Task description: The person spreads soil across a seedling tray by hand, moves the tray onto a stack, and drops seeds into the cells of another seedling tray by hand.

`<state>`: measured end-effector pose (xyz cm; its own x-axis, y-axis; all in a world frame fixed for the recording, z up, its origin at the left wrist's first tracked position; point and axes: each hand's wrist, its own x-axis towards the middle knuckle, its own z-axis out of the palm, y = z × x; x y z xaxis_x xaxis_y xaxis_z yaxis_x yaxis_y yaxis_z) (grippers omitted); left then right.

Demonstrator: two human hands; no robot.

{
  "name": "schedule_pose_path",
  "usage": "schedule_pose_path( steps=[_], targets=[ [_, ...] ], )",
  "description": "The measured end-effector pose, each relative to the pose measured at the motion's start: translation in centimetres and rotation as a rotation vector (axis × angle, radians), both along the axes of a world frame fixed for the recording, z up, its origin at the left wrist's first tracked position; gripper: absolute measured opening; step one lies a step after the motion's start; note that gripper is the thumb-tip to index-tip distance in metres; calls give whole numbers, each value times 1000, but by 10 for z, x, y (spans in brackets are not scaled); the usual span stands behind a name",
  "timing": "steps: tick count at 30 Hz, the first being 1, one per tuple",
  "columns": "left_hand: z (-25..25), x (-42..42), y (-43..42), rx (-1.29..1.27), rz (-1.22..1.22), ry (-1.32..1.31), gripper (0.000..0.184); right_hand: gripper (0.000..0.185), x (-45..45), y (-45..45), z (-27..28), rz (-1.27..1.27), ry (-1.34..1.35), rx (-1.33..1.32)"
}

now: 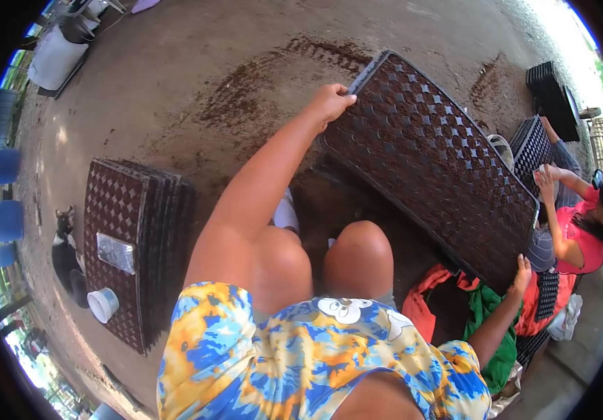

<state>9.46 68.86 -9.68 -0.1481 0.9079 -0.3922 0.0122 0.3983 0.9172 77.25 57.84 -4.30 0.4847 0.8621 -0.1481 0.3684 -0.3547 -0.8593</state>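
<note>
A large black seedling tray (434, 168), its round cells filled with dark brown soil, is held tilted in front of and to the right of my knees. My left hand (333, 105) grips its upper left corner, thumb over the rim. At the lower right end, my right hand (522, 274) is closed on the edge. Below the tray's near side lie an orange-red cloth or bag (422, 308) and a green one (487, 322). What lies directly under the tray is mostly hidden.
To the left stands a tall stack of filled trays (116, 203), topped by a clear plastic box (116, 253) and a white cup (103, 305). A black-and-white cat (67, 259) is beside it. Another person (574, 234) sits at right by more trays (531, 150).
</note>
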Motion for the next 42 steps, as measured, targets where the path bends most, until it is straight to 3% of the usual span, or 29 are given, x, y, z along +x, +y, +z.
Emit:
schedule_pose_path(
  steps=[5, 8, 10, 12, 14, 15, 22, 28, 34, 36, 38, 40, 42],
  targets=[
    [14, 6, -4, 48, 45, 111, 25, 20, -23, -1, 20, 55, -33, 110],
    [15, 6, -6, 108, 65, 189, 27, 22, -26, -1, 29, 41, -78, 153],
    [8, 4, -1, 129, 26, 216, 28, 20, -62, -5, 57, -87, -197, 40],
    [-3, 5, 2, 233, 57, 98, 23, 18, -50, -3, 51, -38, -405, 203],
    [2, 4, 2, 141, 52, 206, 22, 17, -57, -3, 53, -25, -109, 252],
    [4, 2, 3, 69, 46, 102, 22, 17, -55, -3, 54, -48, -126, 267],
    [27, 7, -3, 129, 50, 179, 19, 19, -55, 0, 42, -99, -231, 320],
    [34, 5, 3, 274, 75, 176, 21, 22, -59, 4, 83, -41, -382, 310],
    [69, -24, 8, 296, 149, 105, 21, 30, -77, 46, 121, 11, -319, 271],
    [79, -49, 13, 288, 188, 50, 21, 33, -70, 90, 115, 99, -168, 292],
    [86, -86, 15, 293, 233, 33, 23, 36, -150, 135, 134, 34, -565, 300],
    [87, -133, 15, 327, 340, 155, 27, 37, -185, 202, 126, 201, -202, 292],
    [94, -180, 7, 317, 451, 306, 31, 40, -273, 252, 122, 355, 14, 317]
  ],
)
